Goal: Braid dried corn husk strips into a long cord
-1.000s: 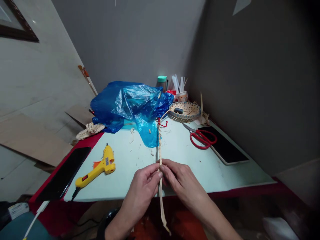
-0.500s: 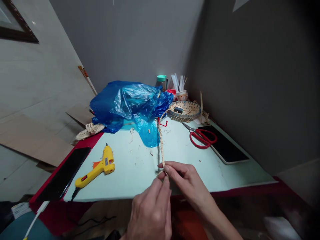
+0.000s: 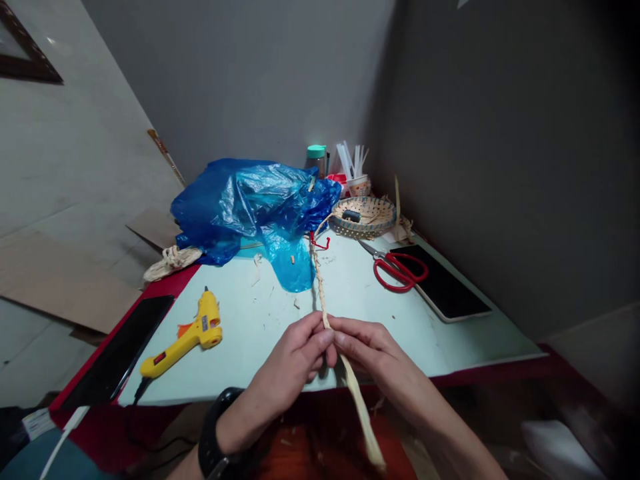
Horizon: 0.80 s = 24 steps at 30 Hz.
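Observation:
A thin braided cord of pale plant fibre (image 3: 319, 280) runs from the red tie (image 3: 321, 243) on the table toward me. My left hand (image 3: 305, 350), with a black watch on its wrist, pinches the near end of the braid. Right beside it, my right hand (image 3: 367, 343) pinches the same spot, thumb and fingers pressed together. From between the hands a loose flat fibre strand (image 3: 361, 407) hangs down past the table's front edge. The far end of the cord lies near the woven basket (image 3: 367, 230).
A yellow glue gun (image 3: 190, 337) and a dark phone (image 3: 123, 347) lie to the left. Red-handled scissors (image 3: 400, 272) rest against a black tablet (image 3: 450, 287) on the right. Behind are a blue plastic bag (image 3: 250, 200), a cup of glue sticks (image 3: 359, 185) and a green-lidded jar (image 3: 315, 157).
My left hand has moved up and forward to meet the right hand at the braid. A long loose strand now shows hanging below the hands. The view has shifted slightly.

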{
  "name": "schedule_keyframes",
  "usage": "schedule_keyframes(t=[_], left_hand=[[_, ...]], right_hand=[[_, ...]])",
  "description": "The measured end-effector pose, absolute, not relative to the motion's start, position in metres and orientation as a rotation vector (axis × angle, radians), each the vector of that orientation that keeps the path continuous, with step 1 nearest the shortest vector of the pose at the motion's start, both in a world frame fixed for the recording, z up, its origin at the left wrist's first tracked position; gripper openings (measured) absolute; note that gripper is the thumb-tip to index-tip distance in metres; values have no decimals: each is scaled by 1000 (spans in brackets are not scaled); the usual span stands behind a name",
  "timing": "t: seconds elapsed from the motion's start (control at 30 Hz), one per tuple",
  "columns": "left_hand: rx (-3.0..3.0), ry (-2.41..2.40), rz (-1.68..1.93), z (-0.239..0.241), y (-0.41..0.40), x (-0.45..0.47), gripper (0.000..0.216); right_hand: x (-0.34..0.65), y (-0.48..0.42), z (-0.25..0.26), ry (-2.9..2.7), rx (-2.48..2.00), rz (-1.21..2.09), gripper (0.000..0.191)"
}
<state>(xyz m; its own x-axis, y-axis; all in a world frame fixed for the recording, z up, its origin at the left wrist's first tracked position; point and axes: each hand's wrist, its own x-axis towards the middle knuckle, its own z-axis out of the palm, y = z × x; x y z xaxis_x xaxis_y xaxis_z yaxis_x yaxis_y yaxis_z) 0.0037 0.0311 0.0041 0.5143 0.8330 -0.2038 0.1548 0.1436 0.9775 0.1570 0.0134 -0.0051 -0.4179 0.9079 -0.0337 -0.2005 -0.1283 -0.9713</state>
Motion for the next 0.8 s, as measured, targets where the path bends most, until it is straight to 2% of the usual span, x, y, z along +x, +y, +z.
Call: schedule_keyframes(t=[0.17,0.3,0.47,0.57,0.73,0.8], left_hand=[[1422,951,626,0,30,1,28],[1487,1118,639,7,28,-2,28],[1461,1111,787,7,24,1,29],[1379,1136,776,4,22,-1,22],[1199,1054,658,-2,23,-10,33],[1211,1037,664,-4,24,-12,32]], right_hand=[[165,9,3,-1726,-1105,1282,27],[159,-5,-1,-1947,-1404,611,23],[142,-24,-14,-1965,-1397,-196,25],[132,-31,-22,-1999,-1375,-324,28],[118,-38,-36,-2054,-1283,-403,36],[118,-37,-36,-2094,-1225,-334,32]])
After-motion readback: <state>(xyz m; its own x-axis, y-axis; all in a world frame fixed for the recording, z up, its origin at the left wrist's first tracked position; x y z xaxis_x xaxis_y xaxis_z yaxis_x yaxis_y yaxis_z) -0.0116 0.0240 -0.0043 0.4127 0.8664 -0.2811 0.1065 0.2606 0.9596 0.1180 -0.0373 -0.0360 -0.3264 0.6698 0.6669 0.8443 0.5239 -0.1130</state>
